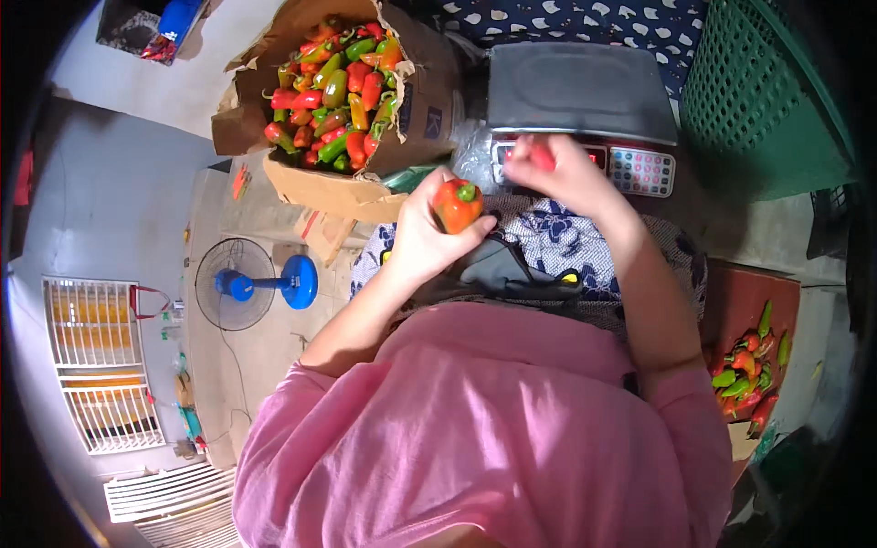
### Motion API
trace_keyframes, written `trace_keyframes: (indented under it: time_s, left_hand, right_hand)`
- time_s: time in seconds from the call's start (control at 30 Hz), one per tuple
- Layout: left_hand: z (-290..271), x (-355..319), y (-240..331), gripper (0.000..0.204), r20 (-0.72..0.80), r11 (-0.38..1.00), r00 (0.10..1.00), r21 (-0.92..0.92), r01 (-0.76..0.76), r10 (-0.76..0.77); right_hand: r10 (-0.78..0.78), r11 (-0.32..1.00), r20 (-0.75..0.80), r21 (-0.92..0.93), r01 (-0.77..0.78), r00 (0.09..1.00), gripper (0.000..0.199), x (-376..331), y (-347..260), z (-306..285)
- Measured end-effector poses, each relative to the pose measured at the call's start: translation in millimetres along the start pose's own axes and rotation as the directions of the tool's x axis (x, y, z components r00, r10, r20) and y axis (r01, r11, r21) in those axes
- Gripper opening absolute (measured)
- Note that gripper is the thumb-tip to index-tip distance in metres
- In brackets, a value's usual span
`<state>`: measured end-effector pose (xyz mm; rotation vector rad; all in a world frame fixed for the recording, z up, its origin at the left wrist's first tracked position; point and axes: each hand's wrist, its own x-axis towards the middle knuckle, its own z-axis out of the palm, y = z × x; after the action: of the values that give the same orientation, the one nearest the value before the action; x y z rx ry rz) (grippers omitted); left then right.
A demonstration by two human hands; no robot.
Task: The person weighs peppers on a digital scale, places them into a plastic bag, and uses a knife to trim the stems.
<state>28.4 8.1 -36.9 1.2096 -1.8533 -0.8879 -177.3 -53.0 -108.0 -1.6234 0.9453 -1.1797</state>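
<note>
My left hand (423,236) is closed round a red-orange bell-like pepper (457,206), its green stem end facing up. To its right, my right hand (568,178) is raised with curled fingers in front of the scale's panel. A small red patch shows among those fingers, but it is blurred and I cannot make out what it is. Behind the right hand stands a digital scale (580,87) with a grey platform and a keypad. A torn cardboard box (425,100), full of red, orange and green peppers (335,87), stands beyond my left hand.
Patterned cloth (548,228) and a dark grey cloth (493,272) lie over my lap. A green perforated basket (758,100) stands at the far right, with more peppers (744,370) on a reddish-brown surface below it. A blue fan (239,285) is off to the left.
</note>
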Motion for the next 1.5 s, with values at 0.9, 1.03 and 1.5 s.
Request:
trace_keyframes:
  time_s: [0.9,1.03,1.5]
  left_hand:
    - [2.1,-14.4,-14.0,0.017,0.16,0.975,0.977,-0.15,0.162,-0.137]
    - [-7.7,-25.1,19.9,0.021,0.339,0.994,0.935,-0.078,-0.08,0.101]
    - [11.3,7.8,-38.6,0.073,0.124,0.978,0.983,0.175,0.115,-0.137]
  right_hand:
    - [-0.211,0.836,0.054,-0.508,0.209,0.976,0.008,-8.3,-31.3,23.4]
    - [0.358,0.814,-0.392,-0.313,-0.489,0.847,0.022,23.6,53.2,-38.8]
    - [0.158,0.986,0.172,-0.078,-0.146,0.972,0.037,-4.3,-8.1,31.6]
